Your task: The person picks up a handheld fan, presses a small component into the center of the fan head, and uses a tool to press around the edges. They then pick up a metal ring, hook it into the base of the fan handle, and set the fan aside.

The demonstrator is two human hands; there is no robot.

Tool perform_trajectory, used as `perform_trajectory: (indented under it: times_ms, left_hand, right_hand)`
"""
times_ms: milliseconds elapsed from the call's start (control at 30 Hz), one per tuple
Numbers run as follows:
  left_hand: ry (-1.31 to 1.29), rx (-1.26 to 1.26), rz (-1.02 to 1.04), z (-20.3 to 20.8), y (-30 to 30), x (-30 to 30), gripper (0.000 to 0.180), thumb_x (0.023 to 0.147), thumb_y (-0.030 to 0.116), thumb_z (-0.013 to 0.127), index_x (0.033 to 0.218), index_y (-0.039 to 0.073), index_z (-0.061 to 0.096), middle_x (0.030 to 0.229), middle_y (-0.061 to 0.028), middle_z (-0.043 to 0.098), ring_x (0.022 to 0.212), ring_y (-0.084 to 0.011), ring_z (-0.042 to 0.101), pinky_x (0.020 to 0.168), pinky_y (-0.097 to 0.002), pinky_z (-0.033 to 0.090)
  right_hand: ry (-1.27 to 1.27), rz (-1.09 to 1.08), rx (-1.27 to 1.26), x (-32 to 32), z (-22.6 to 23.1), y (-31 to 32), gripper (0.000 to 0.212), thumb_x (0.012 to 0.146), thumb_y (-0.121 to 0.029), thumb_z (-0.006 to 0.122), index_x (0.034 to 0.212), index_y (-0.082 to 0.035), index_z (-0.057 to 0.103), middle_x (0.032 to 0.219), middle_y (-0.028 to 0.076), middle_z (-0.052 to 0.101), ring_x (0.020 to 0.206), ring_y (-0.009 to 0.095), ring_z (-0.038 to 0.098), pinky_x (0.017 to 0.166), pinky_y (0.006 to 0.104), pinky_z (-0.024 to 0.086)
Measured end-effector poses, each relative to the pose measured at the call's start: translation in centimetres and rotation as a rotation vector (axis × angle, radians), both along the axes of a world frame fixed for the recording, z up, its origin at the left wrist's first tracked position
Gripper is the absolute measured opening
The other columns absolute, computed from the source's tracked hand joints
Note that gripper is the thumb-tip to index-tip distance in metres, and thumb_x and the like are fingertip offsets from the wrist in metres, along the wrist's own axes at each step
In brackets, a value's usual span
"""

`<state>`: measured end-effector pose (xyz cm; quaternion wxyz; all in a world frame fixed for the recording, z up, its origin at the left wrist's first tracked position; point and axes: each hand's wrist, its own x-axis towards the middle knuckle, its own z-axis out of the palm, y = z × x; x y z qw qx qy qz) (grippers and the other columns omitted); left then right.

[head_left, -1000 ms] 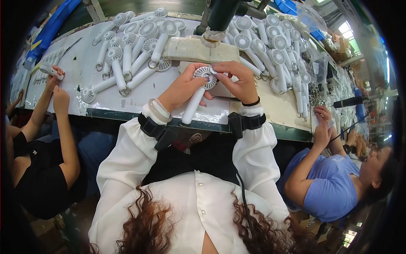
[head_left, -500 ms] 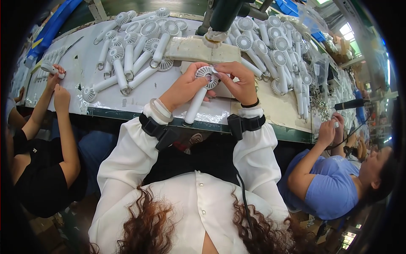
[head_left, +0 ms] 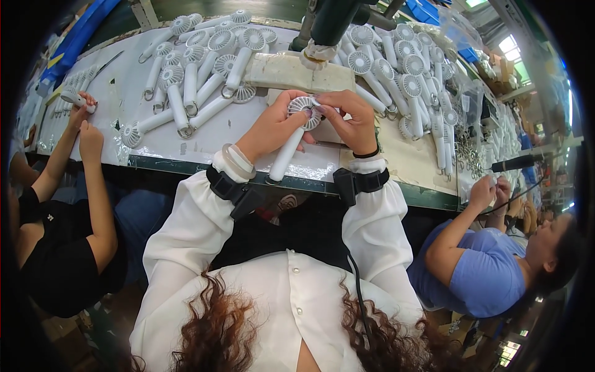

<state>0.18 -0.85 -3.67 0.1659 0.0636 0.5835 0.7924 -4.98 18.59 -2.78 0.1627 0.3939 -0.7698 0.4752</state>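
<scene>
A white handheld fan (head_left: 286, 156) slants between my hands, its round ribbed head up and its handle pointing down toward the bench's front edge. My left hand (head_left: 273, 127) is closed around the fan head, thumb resting on the grille. With its fingers pinched, my right hand (head_left: 348, 118) grips the right rim of the same head. Whether a small part sits between those fingertips is hidden. A dark ring shows at the handle's lower end.
White fans (head_left: 176, 99) lie piled at the left, and another heap of fans (head_left: 403, 74) covers the right. Ahead stands a dark green machine (head_left: 331, 28) over a pale block (head_left: 297, 71). One co-worker's hand (head_left: 83, 108) is at left; another person (head_left: 477, 260) sits at right.
My hands keep their hold on the fan with barely any movement. At the right, the co-worker's hands have shifted slightly, and the whole view has drifted a little.
</scene>
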Motion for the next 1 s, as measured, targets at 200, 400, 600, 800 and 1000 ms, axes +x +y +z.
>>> perform_trajectory:
  times_ms: [200, 400, 600, 800, 1000]
  left_hand:
    - [0.028, -0.025, 0.016, -0.4, -0.1, -0.1, 0.037, 0.095, 0.014, 0.052, 0.128, 0.007, 0.037, 0.102, -0.0117, 0.06, 0.072, -0.0178, 0.068, 0.053, -0.0298, 0.057]
    - [0.04, -0.121, 0.084, -0.4, -0.1, 0.0, 0.031, 0.095, 0.013, 0.048, 0.125, 0.008, 0.04, 0.097, -0.0088, 0.061, 0.066, -0.0138, 0.065, 0.05, -0.0259, 0.054]
    - [-0.074, -0.045, 0.038, 0.0, -0.4, -0.2, 0.032, 0.098, 0.017, 0.046, 0.128, 0.01, 0.04, 0.098, -0.0089, 0.061, 0.068, -0.0152, 0.066, 0.051, -0.0248, 0.055]
    - [-0.143, 0.187, -0.048, 0.0, -0.4, -0.5, 0.04, 0.098, 0.025, 0.051, 0.132, 0.009, 0.038, 0.108, -0.0158, 0.059, 0.078, -0.0257, 0.07, 0.056, -0.0291, 0.058]
    - [-0.165, 0.216, -0.071, -0.8, -0.4, -0.6, 0.042, 0.098, 0.027, 0.051, 0.134, 0.008, 0.037, 0.111, -0.0168, 0.058, 0.079, -0.0277, 0.071, 0.058, -0.0303, 0.059]
  right_hand:
    - [-0.029, 0.003, 0.015, 0.4, 0.5, -0.1, 0.017, 0.08, -0.001, 0.071, 0.097, -0.004, 0.072, 0.098, 0.007, 0.072, 0.081, 0.016, 0.063, 0.064, 0.0261, 0.047]
    - [0.156, 0.014, 0.055, 0.7, 0.5, -0.7, 0.021, 0.077, 0.002, 0.073, 0.097, -0.005, 0.072, 0.098, 0.008, 0.072, 0.081, 0.019, 0.065, 0.067, 0.0287, 0.05]
    - [0.222, -0.02, 0.053, 0.6, 0.5, -1.1, 0.02, 0.077, 0.002, 0.073, 0.096, -0.005, 0.073, 0.097, 0.008, 0.071, 0.08, 0.019, 0.065, 0.065, 0.0288, 0.05]
    - [0.06, -0.07, 0.022, 0.0, -0.3, -0.6, 0.017, 0.08, -0.003, 0.072, 0.096, -0.005, 0.072, 0.095, 0.007, 0.071, 0.079, 0.018, 0.065, 0.064, 0.0282, 0.049]
    - [-0.079, -0.092, 0.057, 0.1, -0.4, -0.5, 0.016, 0.081, -0.006, 0.071, 0.097, -0.005, 0.072, 0.093, 0.007, 0.072, 0.08, 0.019, 0.065, 0.066, 0.0283, 0.05]
